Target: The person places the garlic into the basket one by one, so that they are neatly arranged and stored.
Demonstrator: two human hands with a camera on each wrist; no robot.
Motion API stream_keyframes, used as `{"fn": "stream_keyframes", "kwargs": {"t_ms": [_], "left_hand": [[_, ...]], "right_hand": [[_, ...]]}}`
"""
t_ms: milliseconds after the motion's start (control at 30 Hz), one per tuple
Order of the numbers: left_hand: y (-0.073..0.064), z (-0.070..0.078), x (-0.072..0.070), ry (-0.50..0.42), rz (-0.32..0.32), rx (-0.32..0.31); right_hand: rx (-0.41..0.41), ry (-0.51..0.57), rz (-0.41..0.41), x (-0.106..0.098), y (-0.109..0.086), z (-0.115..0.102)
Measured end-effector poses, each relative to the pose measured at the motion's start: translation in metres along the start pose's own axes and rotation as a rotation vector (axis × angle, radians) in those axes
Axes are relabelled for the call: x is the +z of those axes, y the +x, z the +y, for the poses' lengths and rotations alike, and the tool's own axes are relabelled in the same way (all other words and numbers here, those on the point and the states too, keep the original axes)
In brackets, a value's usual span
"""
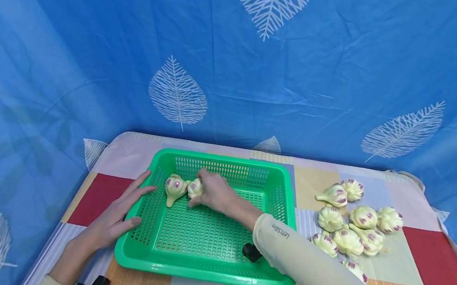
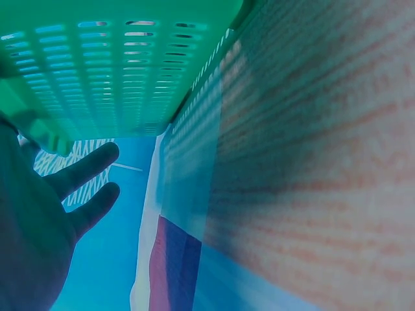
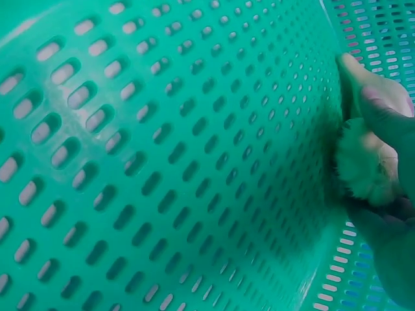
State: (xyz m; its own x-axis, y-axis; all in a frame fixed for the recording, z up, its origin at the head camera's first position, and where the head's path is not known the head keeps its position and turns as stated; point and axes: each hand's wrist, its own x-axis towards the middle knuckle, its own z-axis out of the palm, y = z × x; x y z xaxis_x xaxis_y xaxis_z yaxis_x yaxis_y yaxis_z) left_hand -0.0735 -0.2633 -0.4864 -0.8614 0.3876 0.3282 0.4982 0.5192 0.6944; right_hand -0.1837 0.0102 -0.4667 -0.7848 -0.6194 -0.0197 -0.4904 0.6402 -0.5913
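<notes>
My right hand point(image 1: 215, 193) reaches into a green plastic basket point(image 1: 214, 276) and grips a garlic bulb point(image 1: 195, 188) between thumb and fingers, low over the slotted floor. The right wrist view shows that garlic bulb point(image 3: 363, 162) with its root end turned toward the camera. Just left of it in the basket lies another garlic bulb point(image 1: 175, 189), its stem pointing to the front. At the basket's left rim, my left hand point(image 1: 113, 221) rests with its fingers spread and straight. From below, the left wrist view catches the left hand point(image 2: 39, 227) beside the basket wall point(image 2: 110, 71).
Right of the basket, several garlic bulbs point(image 1: 347, 241) lie in a loose group on the patchwork tablecloth point(image 1: 438, 257). A blue curtain point(image 1: 303, 71) with white leaf prints hangs behind the table and down its left side.
</notes>
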Motion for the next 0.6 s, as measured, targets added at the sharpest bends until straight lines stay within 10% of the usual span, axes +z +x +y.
{"fn": "stream_keyframes", "kwargs": {"t_ms": [600], "left_hand": [[0.002,0.003,-0.006,0.026,-0.012,0.014]], "right_hand": [[-0.065,-0.180,-0.135,-0.041,-0.020,-0.025]]}}
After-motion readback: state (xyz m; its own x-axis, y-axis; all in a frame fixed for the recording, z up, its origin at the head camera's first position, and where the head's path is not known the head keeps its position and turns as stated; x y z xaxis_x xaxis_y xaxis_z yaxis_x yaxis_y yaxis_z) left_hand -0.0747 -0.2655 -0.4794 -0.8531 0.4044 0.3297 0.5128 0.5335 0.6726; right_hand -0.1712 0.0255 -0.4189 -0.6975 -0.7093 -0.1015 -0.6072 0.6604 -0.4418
